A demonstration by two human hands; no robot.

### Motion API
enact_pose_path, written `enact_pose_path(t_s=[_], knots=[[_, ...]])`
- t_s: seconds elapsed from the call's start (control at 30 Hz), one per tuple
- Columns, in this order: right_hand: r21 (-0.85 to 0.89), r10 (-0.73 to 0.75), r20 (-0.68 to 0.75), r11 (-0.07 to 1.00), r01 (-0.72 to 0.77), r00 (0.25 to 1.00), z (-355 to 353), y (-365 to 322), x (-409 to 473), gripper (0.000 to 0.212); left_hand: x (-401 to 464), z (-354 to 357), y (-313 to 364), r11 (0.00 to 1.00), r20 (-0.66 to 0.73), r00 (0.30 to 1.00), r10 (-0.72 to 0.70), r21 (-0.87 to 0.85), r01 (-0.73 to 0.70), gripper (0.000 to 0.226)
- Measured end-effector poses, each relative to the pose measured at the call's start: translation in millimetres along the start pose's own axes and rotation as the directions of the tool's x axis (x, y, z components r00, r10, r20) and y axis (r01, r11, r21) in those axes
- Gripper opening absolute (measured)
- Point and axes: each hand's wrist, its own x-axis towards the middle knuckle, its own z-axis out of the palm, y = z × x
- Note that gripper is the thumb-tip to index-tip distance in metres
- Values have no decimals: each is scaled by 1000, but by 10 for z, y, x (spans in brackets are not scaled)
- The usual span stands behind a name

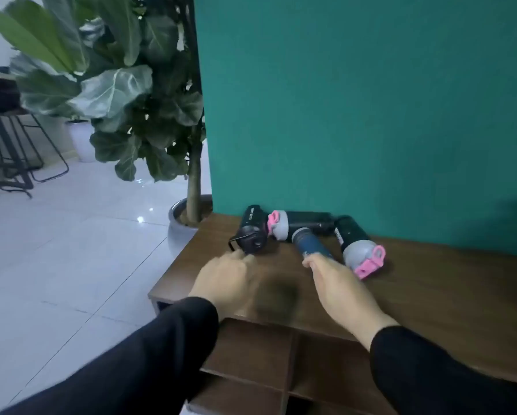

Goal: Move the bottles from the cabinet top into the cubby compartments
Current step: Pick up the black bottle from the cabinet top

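Several bottles lie on their sides on the brown cabinet top [436, 283] against the teal wall. At the left is a black bottle [252, 230] with a loop handle. Behind it lies a dark bottle with a grey and pink lid [306, 221]. A blue bottle [309, 244] sits in the middle, and a dark bottle with a grey cap and pink strap [360, 250] is at the right. My left hand [225, 278] is open, fingertips just short of the black bottle's handle. My right hand [339, 284] is open, fingertips touching the blue bottle's near end. Cubby compartments [251, 348] open below the front edge.
The teal wall [356, 115] stands directly behind the bottles. A large potted plant [191, 181] stands at the cabinet's left end on the white tiled floor. Black metal stools [14, 151] stand far left. A blurred dark shadow [276, 298] lies between my hands.
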Motion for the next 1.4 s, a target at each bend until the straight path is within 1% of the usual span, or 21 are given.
enact_pose_path(t_s=[0.03,0.1,0.13,0.17,0.2,0.27,0.33,0.43,0.5,0.57,0.63,0.7,0.73,0.87,0.93,1.0,1.17,1.23,1.27,1.33,1.4], knots=[[47,25,42,999,-27,999,164,-12,-30,27,-39,117,-48,999,50,999,-16,-38,18,34],[144,39,192,987,-67,981,476,-16,-87,35,-74,391,-125,992,113,993,-39,-117,52,35],[174,53,288,979,-106,956,598,-35,-113,38,-108,487,-144,984,166,984,-71,-149,97,34],[188,55,347,974,-127,936,730,-26,-114,41,-89,601,-188,974,191,978,-89,-190,126,34],[181,54,386,974,-133,921,826,-17,-107,43,-61,667,-221,957,223,968,-117,-237,170,34],[97,47,427,990,-98,903,973,30,-76,48,30,777,-293,922,212,963,-169,-310,230,33],[16,50,420,998,-63,906,1046,38,-44,54,178,844,-350,899,88,968,-237,-357,252,38],[-11,66,396,998,-67,916,1089,24,53,61,573,844,-376,917,-160,949,-272,-341,206,63],[-29,79,382,997,-74,921,1109,17,85,63,878,832,-350,938,-218,938,-269,-280,204,78],[-32,94,372,996,-89,923,1094,-2,90,63,1151,844,-316,953,-179,950,-258,-211,219,91],[-34,97,371,995,-91,924,1071,-12,92,62,1358,895,-291,961,-112,962,-248,-152,230,98],[-29,99,372,995,-95,923,1058,-22,102,61,1466,964,-274,956,-50,962,-268,-137,260,97],[-28,102,372,995,-99,923,1058,-24,109,61,1491,997,-262,951,-42,958,-284,-138,276,95],[-26,99,367,995,-96,925,1062,-25,100,61,1529,1075,-267,959,-110,957,-269,-121,256,80],[-23,93,364,996,-91,927,1073,-12,100,61,1497,1047,-327,955,-122,955,-269,-163,248,75],[-15,88,361,996,-89,928,1089,-7,95,62,1370,980,-396,947,-138,953,-269,-219,235,76],[17,92,332,994,-104,939,1046,-35,77,63,690,638,-574,921,-183,963,-195,-372,116,80],[136,83,284,983,-125,955,960,-82,47,66,330,433,-624,911,-195,971,-139,-409,49,83],[227,55,228,968,-108,972,904,-124,28,71,146,317,-641,917,-201,975,-95,-400,7,84],[365,-26,116,931,-18,993,760,-278,-13,87,-222,77,-664,932,-187,982,20,-353,-86,86],[402,-121,52,911,90,991,589,-503,-53,102,-543,-151,-669,933,-130,981,143,-312,-178,87]])
